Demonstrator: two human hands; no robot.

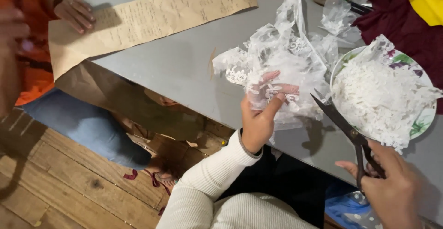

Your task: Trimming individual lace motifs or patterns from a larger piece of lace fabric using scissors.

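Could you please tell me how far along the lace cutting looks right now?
Done: a plate heaped with white lace cuttings. In hand: the left hand holds up the lace fabric while the right hand holds open black scissors beside it. Left: much uncut lace remains.

This looks like a small sewing or craft workroom. A plain grey worktable (184, 67) carries a long strip of brown pattern paper (152, 19), heaps of white lace fabric (281, 58), black metal scissors (346, 127) and a floral plate of white lace cuttings (422, 120). Maroon and yellow cloth (410, 7) lies at the table's far edge, and the floor is worn wooden boards (69, 187).
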